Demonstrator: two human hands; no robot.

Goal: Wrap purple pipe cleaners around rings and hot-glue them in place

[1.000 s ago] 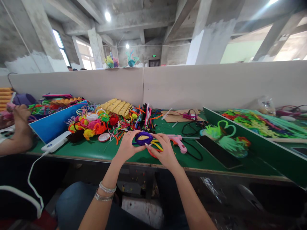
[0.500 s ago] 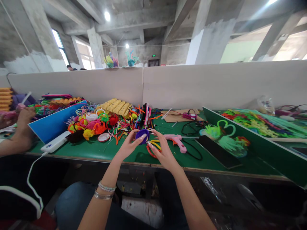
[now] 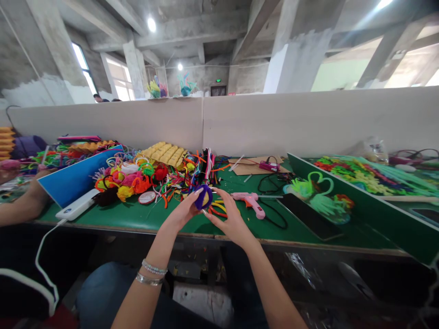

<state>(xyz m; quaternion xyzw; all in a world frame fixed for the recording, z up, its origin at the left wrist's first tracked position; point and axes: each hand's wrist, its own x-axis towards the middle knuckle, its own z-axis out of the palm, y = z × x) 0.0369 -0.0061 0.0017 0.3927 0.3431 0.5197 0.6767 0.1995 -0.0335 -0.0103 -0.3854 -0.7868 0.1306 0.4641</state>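
A round purple fuzzy piece [image 3: 199, 199] with a pale yellow middle is held up over the front of the green table. My left hand [image 3: 183, 211] is closed on its left side, thumb and fingers at the rim. From the right, my right hand [image 3: 230, 218] curves around the same piece, with thumb and fingertips at its lower and right edge. Just behind the right hand lie pliers with red and yellow handles [image 3: 219, 211]. A pink glue gun [image 3: 252, 203] with a clear glue stick rests to the right of that hand.
A heap of coloured pipe-cleaner pieces [image 3: 132, 176] lies at the left, beside a blue board [image 3: 80, 173] and a white power strip [image 3: 76, 206]. To the right are a black phone [image 3: 308, 215], green swan figures [image 3: 322, 201] and a dark green board [image 3: 363, 208]. Another person's arm [image 3: 25, 201] is at far left.
The purple piece has been turned so its yellowish middle now faces me more. My right hand has moved slightly left, closer around it. The view has shifted a little.
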